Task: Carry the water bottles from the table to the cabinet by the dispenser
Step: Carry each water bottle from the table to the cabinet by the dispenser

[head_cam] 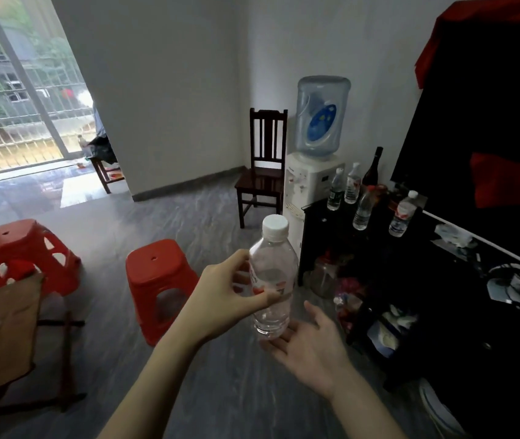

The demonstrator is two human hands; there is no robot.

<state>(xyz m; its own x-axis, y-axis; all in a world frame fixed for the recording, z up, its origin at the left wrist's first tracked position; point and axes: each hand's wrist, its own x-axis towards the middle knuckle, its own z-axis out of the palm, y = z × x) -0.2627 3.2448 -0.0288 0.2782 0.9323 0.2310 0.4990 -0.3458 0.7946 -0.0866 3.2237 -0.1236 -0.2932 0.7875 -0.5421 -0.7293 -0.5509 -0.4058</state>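
Left hand (230,289) curled round upright bottle (272,280) held mid-air near centre; right hand (312,343) spread, fingertips just under its base; four bottles (363,207) on dark cabinet (322,248) far right, beside dispenser (309,182); tabletop (2,327) near left

No legible text anywhere. Red-and-white label on held bottle (272,280) too blurred to read; same for labels on cabinet bottles (403,213) and blue sticker on dispenser jug (322,117).

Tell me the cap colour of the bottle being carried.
White, clearest in the head view: the cap tops the bottle.
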